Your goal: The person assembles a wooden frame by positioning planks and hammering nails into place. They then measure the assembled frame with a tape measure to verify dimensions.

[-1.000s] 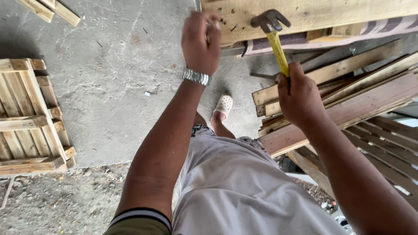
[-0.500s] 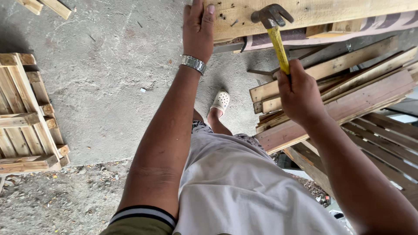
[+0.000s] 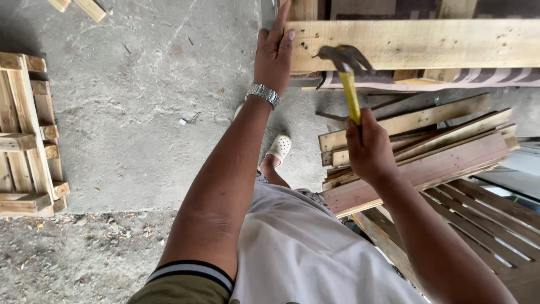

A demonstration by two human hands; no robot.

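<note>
Wooden pallet [image 3: 25, 135] at left on concrete floor [image 3: 140, 101], stacked loose boards [image 3: 416, 152] at right, white shoe [image 3: 279, 147], scattered wood chips [image 3: 84, 225].

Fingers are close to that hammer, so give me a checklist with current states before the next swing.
1. Right hand wrapped firmly on the yellow hammer handle: ok.
2. Hammer head resting against the pale plank: ok.
3. Left hand steadying the plank's end: ok.
4. Left fingertips clear of the hammer head: not ok, they lie just beside it.
5. A nail under the head: cannot tell, it is hidden.
6. Footing: white shoe on bare concrete floor, loose boards close beside it: cannot tell.
</note>
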